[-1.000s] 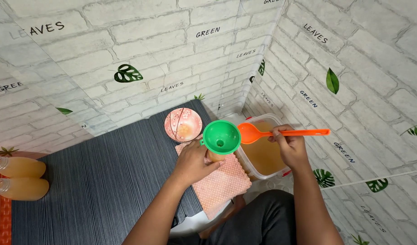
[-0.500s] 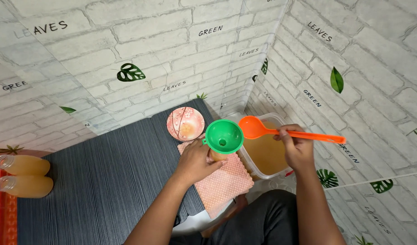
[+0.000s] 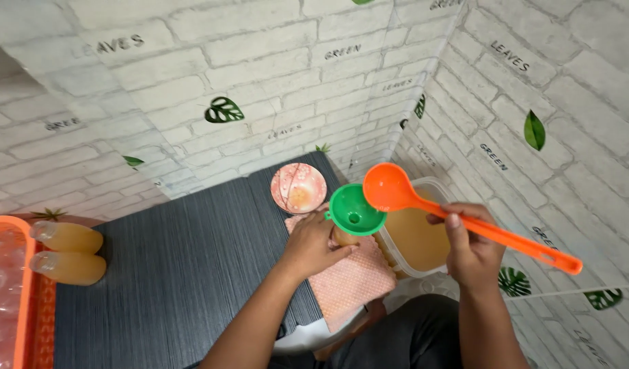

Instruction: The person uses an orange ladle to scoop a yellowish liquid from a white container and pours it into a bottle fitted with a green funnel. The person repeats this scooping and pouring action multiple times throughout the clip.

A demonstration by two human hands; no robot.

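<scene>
My left hand [image 3: 313, 244] grips a bottle [image 3: 344, 238] of pale orange liquid that stands on a pink dotted cloth [image 3: 355, 281]. A green funnel [image 3: 356, 211] sits in the bottle's mouth. My right hand [image 3: 468, 244] holds an orange ladle [image 3: 431, 209] by its long handle. The ladle's bowl is tilted over the funnel's right rim. Just behind the ladle stands a clear tub [image 3: 418, 239] filled with brownish-orange liquid.
A small pink plate [image 3: 298, 188] lies on the dark mat [image 3: 171, 273] beyond the funnel. Two filled bottles [image 3: 68, 251] lie on their sides at the left, next to an orange crate [image 3: 14, 301]. White brick-patterned walls close in at the back and right.
My right hand has lifted the ladle out of the tub and swung its bowl up to the funnel. My left hand has stayed on the bottle.
</scene>
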